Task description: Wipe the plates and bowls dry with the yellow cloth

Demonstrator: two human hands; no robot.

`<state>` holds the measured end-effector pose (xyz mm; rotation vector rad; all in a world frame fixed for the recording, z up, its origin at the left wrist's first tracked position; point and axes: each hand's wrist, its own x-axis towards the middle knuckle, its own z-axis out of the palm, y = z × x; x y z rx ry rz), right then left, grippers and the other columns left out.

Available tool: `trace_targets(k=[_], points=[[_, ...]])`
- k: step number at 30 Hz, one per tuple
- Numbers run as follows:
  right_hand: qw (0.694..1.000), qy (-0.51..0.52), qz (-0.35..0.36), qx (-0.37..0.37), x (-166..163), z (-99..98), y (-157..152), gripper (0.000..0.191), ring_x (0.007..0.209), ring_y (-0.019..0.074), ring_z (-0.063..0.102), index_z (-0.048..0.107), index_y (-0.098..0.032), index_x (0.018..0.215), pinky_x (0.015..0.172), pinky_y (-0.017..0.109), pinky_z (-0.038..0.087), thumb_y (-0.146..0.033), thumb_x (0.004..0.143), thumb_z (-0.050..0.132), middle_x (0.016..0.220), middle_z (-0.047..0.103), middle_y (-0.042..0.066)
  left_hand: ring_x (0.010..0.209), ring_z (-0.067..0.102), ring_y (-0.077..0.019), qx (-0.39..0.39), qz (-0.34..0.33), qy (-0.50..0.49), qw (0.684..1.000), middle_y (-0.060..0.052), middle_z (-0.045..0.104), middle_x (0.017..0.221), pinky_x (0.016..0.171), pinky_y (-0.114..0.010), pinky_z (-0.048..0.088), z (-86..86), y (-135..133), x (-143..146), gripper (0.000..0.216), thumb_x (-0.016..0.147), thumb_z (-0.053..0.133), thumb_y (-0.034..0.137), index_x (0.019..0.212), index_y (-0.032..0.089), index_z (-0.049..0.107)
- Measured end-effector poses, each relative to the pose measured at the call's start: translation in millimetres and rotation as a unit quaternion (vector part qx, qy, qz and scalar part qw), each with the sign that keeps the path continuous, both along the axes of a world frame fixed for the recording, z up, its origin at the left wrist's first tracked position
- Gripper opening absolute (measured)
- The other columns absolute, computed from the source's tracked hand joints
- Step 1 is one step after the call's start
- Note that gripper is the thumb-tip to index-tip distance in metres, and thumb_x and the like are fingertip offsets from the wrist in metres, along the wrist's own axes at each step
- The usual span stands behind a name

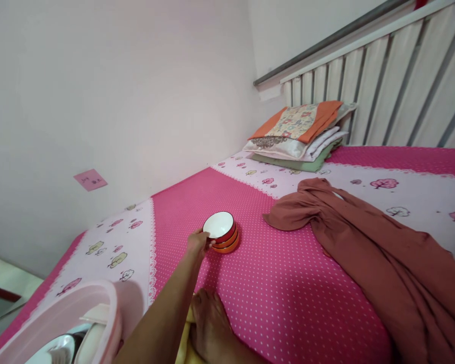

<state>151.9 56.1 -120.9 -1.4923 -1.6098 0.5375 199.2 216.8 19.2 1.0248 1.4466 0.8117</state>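
My left hand reaches out over the bed and pinches the near-left rim of a red bowl with a white inside. That bowl tops a small stack, with orange bowls below it. The stack stands on the pink dotted bedspread. Closer to me, at the bottom middle, my right hand is closed on a yellow cloth. Only part of the cloth shows beside the fingers.
A pink plastic tub with dishes in it stands at the lower left. Rust-brown clothing lies across the right side of the bed. Folded pillows and bedding are piled at the back, near the white slatted headboard.
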Motion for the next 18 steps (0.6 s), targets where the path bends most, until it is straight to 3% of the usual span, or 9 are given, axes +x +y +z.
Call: trace_targets(k=[18], points=[[1.0, -0.008, 0.006, -0.018, 3.3, 8.0, -1.3, 0.048, 0.124, 0.0337, 0.058, 0.066, -0.02, 0.126, 0.115, 0.051, 0.04, -0.015, 0.079, 0.062, 0.132, 0.065, 0.014, 0.103, 0.07, -0.0236, 0.002, 0.015, 0.004, 1.0, -0.011, 0.069, 0.126, 0.086, -0.043, 0.062, -5.6, -8.9, -4.3, 0.039, 0.1, 0.068, 0.04, 0.13, 0.016, 0.065]])
